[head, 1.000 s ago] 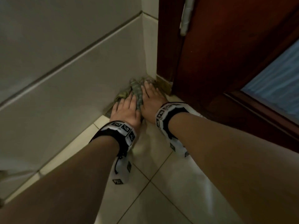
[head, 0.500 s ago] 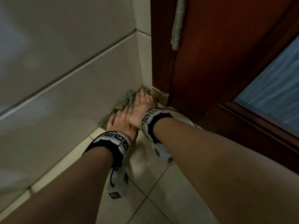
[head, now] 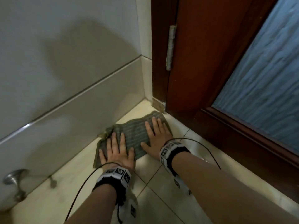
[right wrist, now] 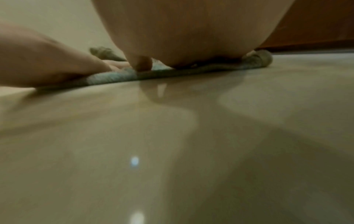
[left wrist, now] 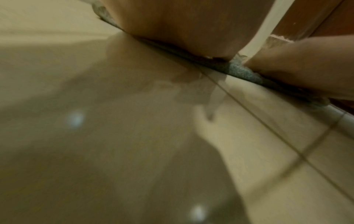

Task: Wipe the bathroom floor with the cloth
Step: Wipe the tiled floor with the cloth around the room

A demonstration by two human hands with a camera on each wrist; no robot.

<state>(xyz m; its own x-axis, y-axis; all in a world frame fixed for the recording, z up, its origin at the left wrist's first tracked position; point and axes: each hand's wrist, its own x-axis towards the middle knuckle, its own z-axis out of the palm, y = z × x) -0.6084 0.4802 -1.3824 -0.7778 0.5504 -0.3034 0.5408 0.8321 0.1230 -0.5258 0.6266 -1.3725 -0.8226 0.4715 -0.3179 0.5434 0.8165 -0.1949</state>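
A grey-green striped cloth lies spread flat on the cream tiled floor, near the corner between wall and door. My left hand presses flat on the cloth's near-left part, fingers straight and spread. On its far-right part my right hand presses flat too, with the thumb out to the left. In the left wrist view the cloth's edge shows under my left palm. The right wrist view has the cloth pinned beneath my right palm, with its right end rolled up.
A tiled wall runs along the left. A dark wooden door with a blue patterned glass panel and a hinge stands on the right. A metal fitting sits low at the left edge.
Both hands have slid back from the corner toward me, dragging the cloth. The cloth, bunched in the corner before, now lies spread flat, and my hands have moved apart.
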